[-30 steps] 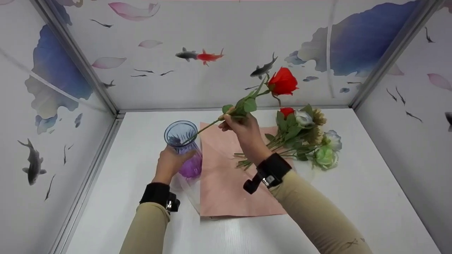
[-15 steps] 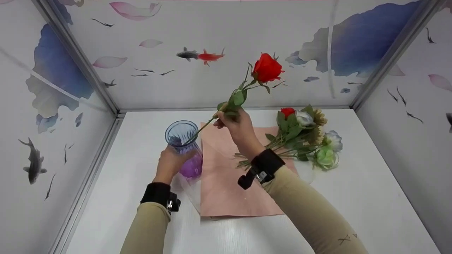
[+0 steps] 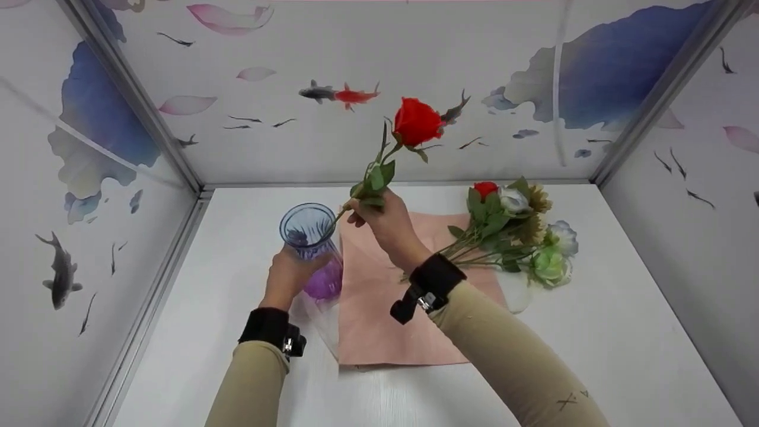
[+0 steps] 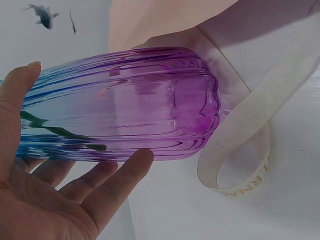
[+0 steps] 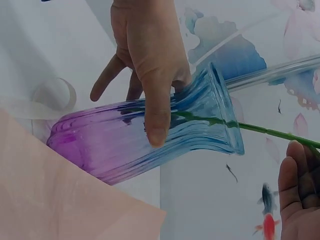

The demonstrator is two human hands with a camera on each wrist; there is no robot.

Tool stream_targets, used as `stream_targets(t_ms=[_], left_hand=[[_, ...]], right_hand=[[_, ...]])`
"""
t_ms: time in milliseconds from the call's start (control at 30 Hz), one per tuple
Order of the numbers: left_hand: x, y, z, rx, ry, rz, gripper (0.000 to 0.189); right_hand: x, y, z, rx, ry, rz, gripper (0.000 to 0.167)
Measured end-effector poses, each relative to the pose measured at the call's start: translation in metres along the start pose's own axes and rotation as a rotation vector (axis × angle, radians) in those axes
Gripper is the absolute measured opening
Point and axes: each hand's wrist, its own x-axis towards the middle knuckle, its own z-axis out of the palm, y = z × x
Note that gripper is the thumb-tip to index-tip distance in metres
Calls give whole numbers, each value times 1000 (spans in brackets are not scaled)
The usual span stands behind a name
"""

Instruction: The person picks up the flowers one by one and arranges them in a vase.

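Note:
My left hand [image 3: 289,274] grips a ribbed glass vase [image 3: 323,283], blue at the mouth and purple at the base. In the left wrist view, thumb and fingers lie on opposite sides of the vase [image 4: 150,105]. My right hand [image 3: 388,224] pinches the green stem of a red rose [image 3: 418,122] just below its leaves. The bloom points up and to the right above that hand. Through the mouth, the stem [image 5: 267,131] runs into the vase; its lower end shows through the glass in both wrist views.
Several other flowers [image 3: 522,225], red, white, yellow-brown and green, lie at the right. Pink wrapping paper [image 3: 403,320] lies in the middle of the white table [image 3: 622,332]. A pale ribbon [image 4: 250,125] curls near the vase's base. Printed panels [image 3: 415,47] enclose the table.
My right hand has moved left toward the vase, carrying the rose, and less of the stem shows outside the mouth. The bloom has swung left. My left hand and the vase have stayed in place.

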Motion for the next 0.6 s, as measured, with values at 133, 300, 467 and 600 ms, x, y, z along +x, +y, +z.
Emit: stream_targets(t_ms=[133, 300, 467, 600], left_hand=[[-2, 0, -1, -6, 3, 5, 88], [-1, 1, -1, -10, 9, -2, 88], [0, 0, 0, -23, 4, -13, 88], [0, 0, 0, -26, 13, -7, 87]], right_hand=[[2, 5, 7, 45, 25, 71, 24], [3, 8, 12, 24, 30, 99, 25], [1, 13, 19, -10, 50, 113, 24], [1, 17, 22, 45, 37, 127, 22]])
